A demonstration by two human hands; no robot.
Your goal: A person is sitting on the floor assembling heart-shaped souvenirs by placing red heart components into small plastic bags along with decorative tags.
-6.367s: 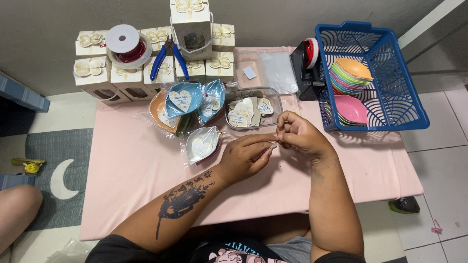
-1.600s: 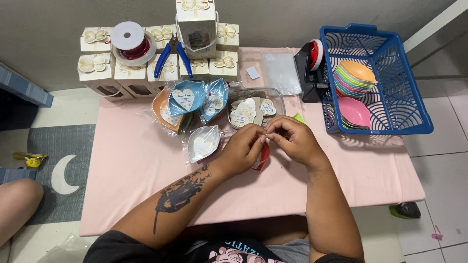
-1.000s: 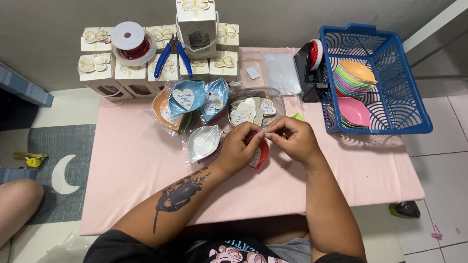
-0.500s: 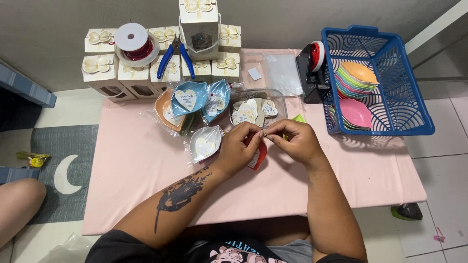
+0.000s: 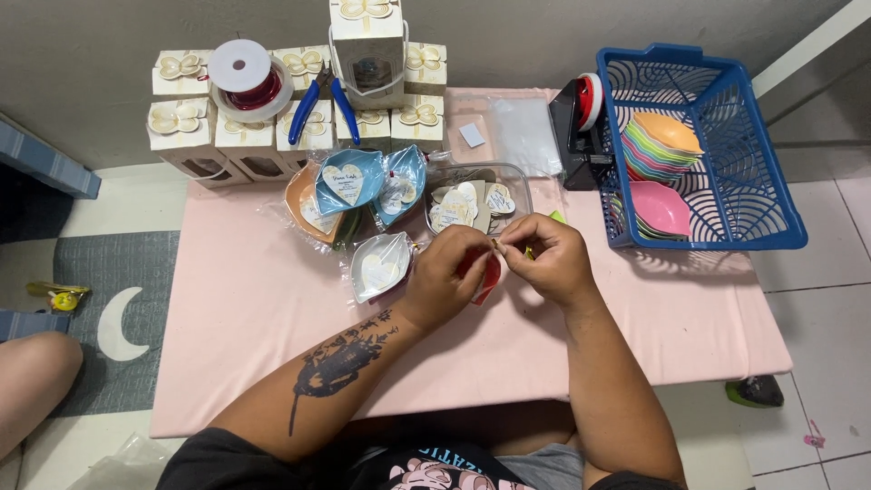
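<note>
Red dish [image 5: 488, 275], tilted, between hands

My left forearm [image 5: 340, 363] carries a black tattoo. Under my left hand [image 5: 446, 277] shows a red dish [image 5: 487, 277], on the pale pink tablecloth [image 5: 254, 308]. Right of it, the blue lattice basket [image 5: 726, 136] holds pink, green and orange dishes [image 5: 662, 150]. Behind the cloth stand cream boxes [image 5: 249, 141] with gold bows, blue-handled pliers [image 5: 322, 104], and a white spool [image 5: 247, 77] of red wire.
</note>
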